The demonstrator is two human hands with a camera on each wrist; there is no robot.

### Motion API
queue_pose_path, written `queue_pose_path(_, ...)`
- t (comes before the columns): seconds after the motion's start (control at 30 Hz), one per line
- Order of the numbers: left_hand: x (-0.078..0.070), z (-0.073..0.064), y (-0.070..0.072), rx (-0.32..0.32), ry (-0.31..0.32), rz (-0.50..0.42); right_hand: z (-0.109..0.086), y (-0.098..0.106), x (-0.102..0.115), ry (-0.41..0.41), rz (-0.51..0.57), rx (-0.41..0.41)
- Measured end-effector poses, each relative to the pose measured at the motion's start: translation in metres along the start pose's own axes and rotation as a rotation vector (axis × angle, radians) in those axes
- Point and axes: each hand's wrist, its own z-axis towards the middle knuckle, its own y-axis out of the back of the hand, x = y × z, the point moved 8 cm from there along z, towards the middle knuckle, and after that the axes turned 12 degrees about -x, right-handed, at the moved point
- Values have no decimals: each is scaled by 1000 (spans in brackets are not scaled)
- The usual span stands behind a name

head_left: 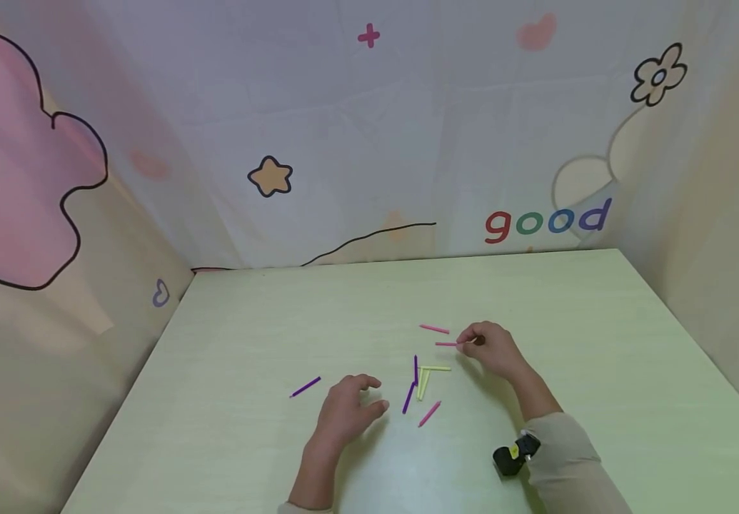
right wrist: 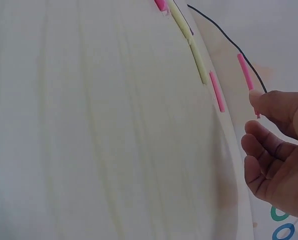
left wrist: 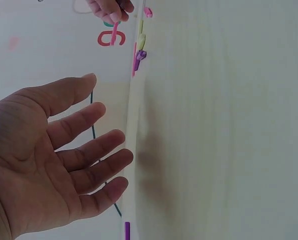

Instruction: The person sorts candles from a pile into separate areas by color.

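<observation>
My right hand [head_left: 496, 351] pinches a thin pink stick [right wrist: 245, 72] between thumb and fingers, held up off the table. Just beyond it lies another pink stick [head_left: 435, 329]. My left hand [head_left: 348, 410] hovers over the table with its fingers apart and loosely bent, holding nothing. Between the hands, several pale yellow sticks [head_left: 436, 368] meet at one corner, beside two purple sticks [head_left: 409, 397] that run nearly end to end. A third pink stick [head_left: 430, 414] lies nearer to me. Left of my left hand is a lone purple stick [head_left: 305, 387].
The pale table [head_left: 247, 321] meets a printed cloth backdrop [head_left: 356, 143] at its far edge, with cloth sides at left and right. A black device [head_left: 515, 455] is attached near the right sleeve [head_left: 568, 450].
</observation>
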Motion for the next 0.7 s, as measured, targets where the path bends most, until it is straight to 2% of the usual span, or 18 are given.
queue_pose_path(0.27,-7,4,-11,38,1,-2,10,-8,-10,-24,45,-40)
queue_pose_path(0.47,-13,5,-20,61,-23,-5,15,-13,-15,-19,54,-52)
queue_pose_path(0.7,-18,7,-27,91,-36,-3,23,-16,-11,-6,53,-29)
